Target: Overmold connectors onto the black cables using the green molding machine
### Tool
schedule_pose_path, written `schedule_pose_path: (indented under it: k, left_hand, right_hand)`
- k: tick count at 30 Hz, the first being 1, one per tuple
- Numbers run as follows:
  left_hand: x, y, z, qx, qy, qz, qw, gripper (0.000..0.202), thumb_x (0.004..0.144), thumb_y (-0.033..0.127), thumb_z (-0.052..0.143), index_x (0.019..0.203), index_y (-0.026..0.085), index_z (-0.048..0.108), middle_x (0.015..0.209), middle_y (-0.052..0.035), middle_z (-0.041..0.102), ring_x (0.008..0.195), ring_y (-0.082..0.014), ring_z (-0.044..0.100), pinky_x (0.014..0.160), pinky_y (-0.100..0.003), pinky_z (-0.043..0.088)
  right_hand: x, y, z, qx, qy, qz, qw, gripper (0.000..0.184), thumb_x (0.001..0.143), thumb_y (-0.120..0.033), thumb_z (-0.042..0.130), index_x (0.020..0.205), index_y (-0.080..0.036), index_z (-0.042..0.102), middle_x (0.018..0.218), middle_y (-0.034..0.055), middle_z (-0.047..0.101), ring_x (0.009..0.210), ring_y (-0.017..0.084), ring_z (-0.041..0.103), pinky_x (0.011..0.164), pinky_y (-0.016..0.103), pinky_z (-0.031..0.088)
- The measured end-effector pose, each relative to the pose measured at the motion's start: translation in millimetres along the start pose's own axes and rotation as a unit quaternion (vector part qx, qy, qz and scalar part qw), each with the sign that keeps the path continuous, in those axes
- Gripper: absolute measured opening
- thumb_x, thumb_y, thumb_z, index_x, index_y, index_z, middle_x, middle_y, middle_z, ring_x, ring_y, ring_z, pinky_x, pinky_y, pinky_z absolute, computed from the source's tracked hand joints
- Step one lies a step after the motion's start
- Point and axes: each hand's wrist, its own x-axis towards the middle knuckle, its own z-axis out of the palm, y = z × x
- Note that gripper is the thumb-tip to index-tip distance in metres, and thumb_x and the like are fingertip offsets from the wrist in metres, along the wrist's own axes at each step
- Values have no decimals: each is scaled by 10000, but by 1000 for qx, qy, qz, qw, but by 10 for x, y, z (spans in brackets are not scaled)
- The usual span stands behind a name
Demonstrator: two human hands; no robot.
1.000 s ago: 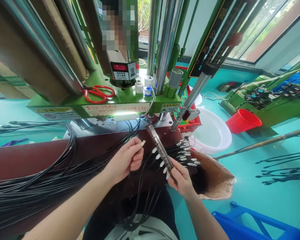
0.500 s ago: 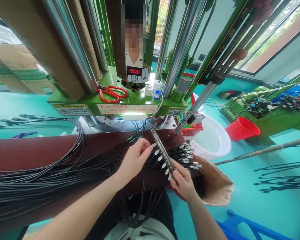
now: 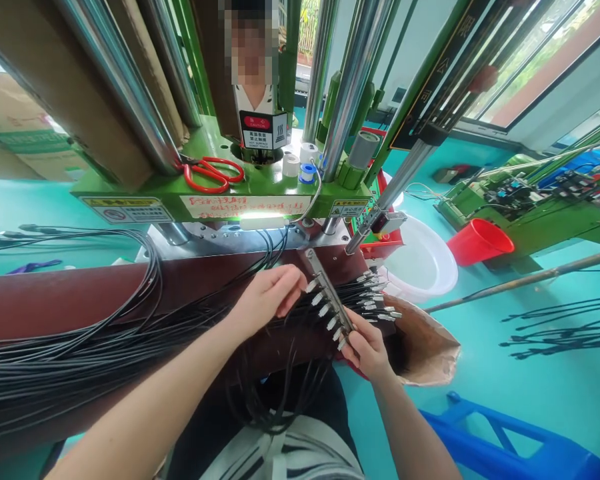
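Observation:
My right hand (image 3: 366,343) grips the lower end of a narrow metal bar (image 3: 333,293), which slants up and away to the left. Several silver cable connectors (image 3: 324,310) stick out in a row along the bar's left side. Beside the topmost connector, my left hand (image 3: 273,293) has its fingers curled closed; whatever lies between them is hidden. Black cables (image 3: 290,373) hang in loops below the hands, over my lap. Under and behind the bar lies a bunch of cables with silver plug ends (image 3: 375,297).
A green press (image 3: 155,193) stands ahead, with red-handled scissors (image 3: 213,175) and tape rolls (image 3: 291,164) on it. A thick bundle of black cables (image 3: 80,353) crosses the brown bench (image 3: 40,293). To the right are a paper bag (image 3: 437,347), a white tub (image 3: 425,267) and a red bucket (image 3: 483,241).
My left hand has drawn slightly left from the topmost connector, and its fingers have curled in. The right hand still holds the bar. The whole view has shifted a little.

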Motion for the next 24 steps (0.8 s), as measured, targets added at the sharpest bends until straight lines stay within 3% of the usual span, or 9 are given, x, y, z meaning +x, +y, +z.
schedule_pose_path:
  k: [2, 3, 5, 7, 9, 17, 24]
  left_hand:
    - [68, -24, -109, 147, -28, 54, 987, 321, 857, 398, 350, 735, 180, 551, 597, 15, 530, 556, -108, 478, 544, -223, 379]
    - [92, -56, -164, 244, -36, 84, 965, 281, 848, 366, 388, 744, 183, 575, 662, -1, 571, 632, -125, 506, 602, -238, 396]
    - [113, -149, -250, 429, -64, 123, 892, 213, 825, 290, 453, 717, 182, 602, 747, -32, 613, 745, -159, 518, 670, -266, 402]
    - [102, -245, -287, 545, -95, 131, 823, 210, 818, 227, 468, 667, 177, 605, 733, -53, 617, 774, -185, 513, 669, -284, 403]
    - [77, -307, -282, 597, -112, 136, 783, 217, 814, 181, 472, 636, 176, 596, 700, -63, 610, 772, -200, 515, 655, -294, 404]
    - [-29, -334, -326, 629, -116, 170, 749, 260, 789, 43, 409, 652, 156, 598, 691, -109, 586, 754, -248, 513, 613, -360, 384]
    - [-103, -294, -427, 643, -116, 160, 739, 247, 758, 51, 459, 593, 164, 605, 744, -106, 581, 796, -242, 493, 612, -347, 355]
  right_hand:
    - [-3, 29, -20, 28, 9, -21, 999, 421, 841, -336, 526, 1242, -208, 520, 475, -74, 368, 326, 26, 268, 336, 177, 159]
    - [-2, 43, -29, 38, 12, -26, 999, 430, 844, -338, 522, 1254, -208, 508, 461, -79, 359, 325, 29, 266, 341, 180, 163]
    - [4, 62, -37, 49, 13, -24, 998, 448, 844, -349, 519, 1269, -210, 491, 459, -82, 360, 322, 30, 259, 339, 182, 171]
    - [13, 56, -27, 52, 6, -16, 998, 454, 835, -359, 531, 1262, -212, 498, 471, -82, 367, 321, 26, 258, 331, 178, 172]
    - [21, 24, -3, 46, -7, -4, 999, 454, 817, -366, 553, 1241, -206, 521, 485, -79, 378, 320, 20, 270, 326, 173, 179]
    - [35, -71, 50, 31, -8, 4, 999, 469, 795, -387, 571, 1220, -192, 541, 498, -71, 395, 325, 19, 292, 302, 159, 178]
    - [33, -44, 8, 22, -23, -2, 1000, 434, 827, -344, 540, 1232, -190, 527, 490, -71, 408, 320, 17, 286, 310, 163, 170]
